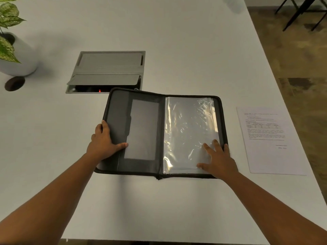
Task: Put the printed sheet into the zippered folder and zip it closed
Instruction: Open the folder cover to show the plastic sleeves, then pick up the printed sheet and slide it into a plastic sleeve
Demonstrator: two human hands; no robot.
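Observation:
The black zippered folder [141, 131] lies wide open and flat on the white table, with dark pockets on its left half and clear plastic sleeves [187, 128] on its right half. My left hand [104, 140] grips the folder's left edge, thumb lying on the inner pocket. On the lower right corner of the plastic sleeves rests my right hand [218, 160], flat with its fingers spread. The printed sheet [269, 138] lies flat on the table to the right of the folder, apart from it and untouched.
A grey cable box [108, 71] with hinged lids is set into the table just behind the folder. A potted plant [12, 50] stands at the far left beside a round hole [14, 83]. The table's right edge [290, 110] runs close past the sheet.

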